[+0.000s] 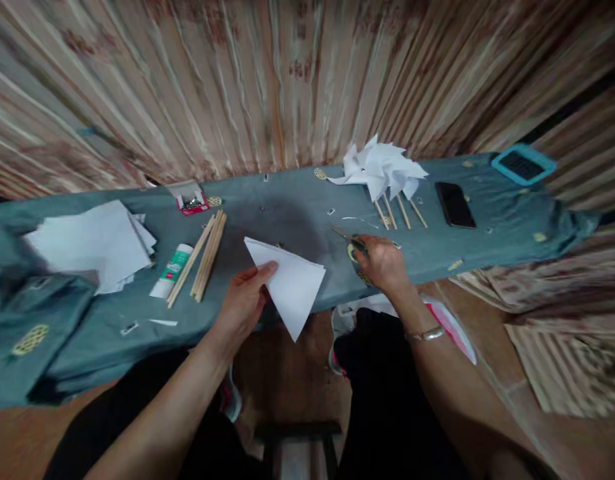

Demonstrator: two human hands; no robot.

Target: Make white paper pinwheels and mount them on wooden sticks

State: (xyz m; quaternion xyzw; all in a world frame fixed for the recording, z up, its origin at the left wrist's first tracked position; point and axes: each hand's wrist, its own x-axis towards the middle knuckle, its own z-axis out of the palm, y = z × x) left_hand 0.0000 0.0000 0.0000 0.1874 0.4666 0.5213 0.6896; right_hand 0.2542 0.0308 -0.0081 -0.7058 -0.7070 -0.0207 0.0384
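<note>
A white sheet of paper (pixel 296 283), folded into a triangle, is pinched at its left side by my left hand (pixel 247 297). One of its corners points down past the front edge of the table. My right hand (pixel 382 261) grips a pair of scissors (pixel 351 248) by the handles, with the blades pointing left just above the cloth. The scissors are apart from the paper. Behind my right hand lie several white paper pinwheels (pixel 380 167) on wooden sticks (pixel 393 212).
To the left are a stack of white paper (pixel 97 243), a glue stick (pixel 172 270), loose wooden sticks (pixel 210 257) and a small red box of metal pieces (pixel 191 201). A phone (pixel 456 205) and a blue-framed device (pixel 524 165) lie right. A striped curtain (pixel 287 87) hangs behind the table.
</note>
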